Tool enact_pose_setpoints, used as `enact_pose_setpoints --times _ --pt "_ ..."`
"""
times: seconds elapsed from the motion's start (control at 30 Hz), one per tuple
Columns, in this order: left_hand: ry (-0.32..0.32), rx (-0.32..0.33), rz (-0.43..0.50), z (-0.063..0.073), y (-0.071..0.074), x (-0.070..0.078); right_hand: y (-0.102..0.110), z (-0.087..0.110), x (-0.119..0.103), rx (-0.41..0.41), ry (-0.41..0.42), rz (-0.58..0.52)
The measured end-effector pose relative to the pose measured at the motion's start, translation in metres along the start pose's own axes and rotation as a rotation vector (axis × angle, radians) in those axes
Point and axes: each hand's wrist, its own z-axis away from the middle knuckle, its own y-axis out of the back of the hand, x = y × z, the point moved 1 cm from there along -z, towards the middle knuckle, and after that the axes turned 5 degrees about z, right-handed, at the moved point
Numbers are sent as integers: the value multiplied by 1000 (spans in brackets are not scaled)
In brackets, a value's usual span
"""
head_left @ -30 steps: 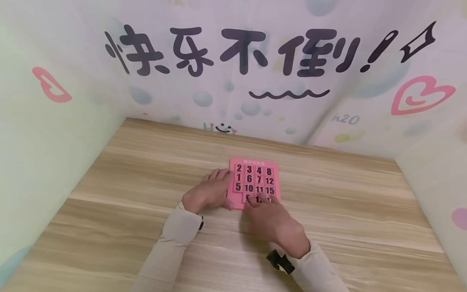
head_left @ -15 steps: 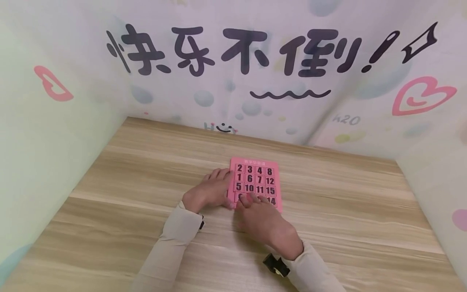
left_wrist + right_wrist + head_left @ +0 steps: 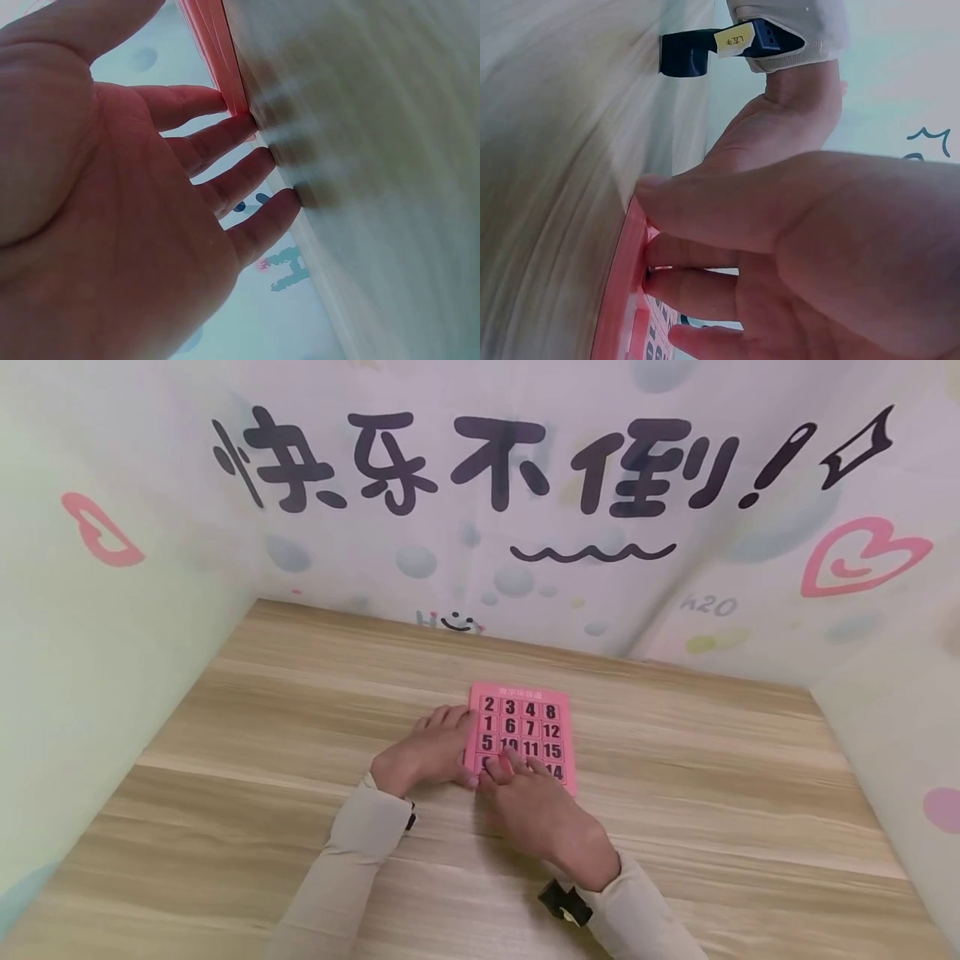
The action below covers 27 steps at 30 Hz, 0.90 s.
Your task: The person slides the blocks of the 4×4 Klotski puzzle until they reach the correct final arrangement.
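Observation:
A pink number sliding puzzle [image 3: 558, 702] lies flat on the table, its black-numbered tiles facing up. My left hand [image 3: 431, 750] rests along its left edge, thumb by the near left corner; in the left wrist view, the extended fingers [image 3: 251, 232] touch the table and the puzzle's side. Over the near row lies my right hand [image 3: 536, 806], fingertips on the tiles, partly covering the 10 and the 9. The 14 tile [image 3: 555, 772] shows at the near right, while the tiles between are hidden. In the right wrist view, the right thumb [image 3: 697, 206] is at the puzzle's near edge.
The wood-grain table [image 3: 712, 785] extends around the puzzle. A printed cloth wall [image 3: 480, 552] with large black characters stands behind it, and pale walls rise at both sides. A black wrist device [image 3: 566, 903] sits by the right sleeve.
The 9 tile has slid left into the near left corner, pushed by my right hand, which moved slightly left. Its fingers now reach over the 10. My left hand stays at the edge.

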Motion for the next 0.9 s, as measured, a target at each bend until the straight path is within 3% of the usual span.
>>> enact_pose_setpoints --times 0.2,0.53,0.9 --pt "-1 1 0 0 2 0 3 7 7 -21 -16 -30" --pt "1 -11 12 1 1 1 -4 31 24 -23 -121 -16" --pt "1 -3 -6 -2 -2 -1 -4 34 24 -51 -160 -6"
